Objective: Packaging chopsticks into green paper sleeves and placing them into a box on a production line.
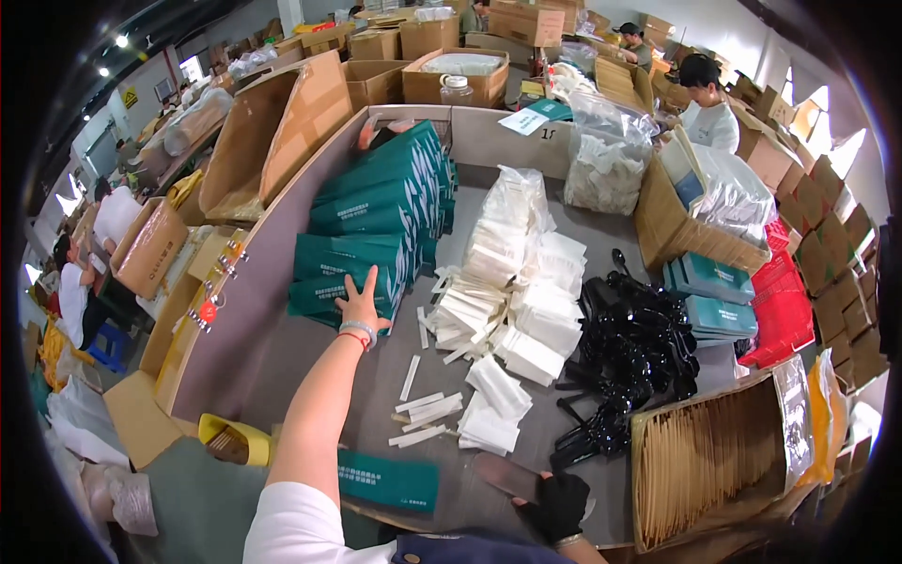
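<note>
My left hand (362,305) is spread open on the near end of a stack of green printed packets (366,211) along the table's left side. A bracelet and a red cord circle that wrist. At the near edge, my right hand (556,508) wears a black fingerless glove and is closed on a flat brownish strip with a rounded end (505,476); its exact kind is unclear. A single green packet (390,481) lies flat between my arms. White paper-wrapped slips (526,329) are heaped mid-table, beside a pile of glossy black utensils (634,357).
A carton of thin wooden sticks (709,465) stands at the near right. Green boxes (719,315), a red crate (782,305) and a carton with plastic bags (705,216) line the right side. A yellow bin (235,440) sits left. People work farther back.
</note>
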### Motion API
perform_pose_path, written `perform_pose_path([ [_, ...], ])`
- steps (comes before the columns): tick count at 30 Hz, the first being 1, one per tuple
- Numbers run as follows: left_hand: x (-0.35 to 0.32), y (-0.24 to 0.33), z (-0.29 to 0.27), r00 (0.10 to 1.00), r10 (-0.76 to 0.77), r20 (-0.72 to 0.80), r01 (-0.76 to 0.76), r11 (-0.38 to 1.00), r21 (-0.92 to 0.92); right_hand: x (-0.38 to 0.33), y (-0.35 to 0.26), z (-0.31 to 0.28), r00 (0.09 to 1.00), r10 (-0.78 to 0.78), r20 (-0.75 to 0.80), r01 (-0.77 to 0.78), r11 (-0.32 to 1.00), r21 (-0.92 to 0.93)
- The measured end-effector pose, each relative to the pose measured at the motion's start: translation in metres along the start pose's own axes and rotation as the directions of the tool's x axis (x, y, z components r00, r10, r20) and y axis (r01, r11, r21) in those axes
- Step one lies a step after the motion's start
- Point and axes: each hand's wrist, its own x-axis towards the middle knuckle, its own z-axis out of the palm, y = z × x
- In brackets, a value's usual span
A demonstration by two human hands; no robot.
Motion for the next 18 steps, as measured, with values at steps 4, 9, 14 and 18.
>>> perform_pose_path([
  [4, 0.014, 0.023, -0.008, 0.998, -0.062, 0.019, 0.061, 0.998, 0.024, -0.001, 0.004, -0.001, 0.998, -0.033, -0.048, 0.034, 0.999, 0.024],
  [9, -0.019, 0.008, -0.02, 0.983, 0.147, -0.111, -0.148, 0.989, -0.006, 0.009, 0.003, -0.019, 0.993, -0.049, 0.106, 0.046, 0.998, 0.037],
  [14, -0.061, -0.018, -0.056, 0.952, 0.303, 0.037, -0.299, 0.95, -0.088, 0.016, -0.013, -0.05, 0.998, -0.066, 0.002, 0.064, 0.976, 0.21],
  [18, -0.142, -0.014, -0.06, 0.902, 0.432, -0.002, -0.423, 0.883, -0.205, 0.021, -0.021, -0.057, 0.992, -0.109, 0.069, 0.093, 0.975, 0.202],
])
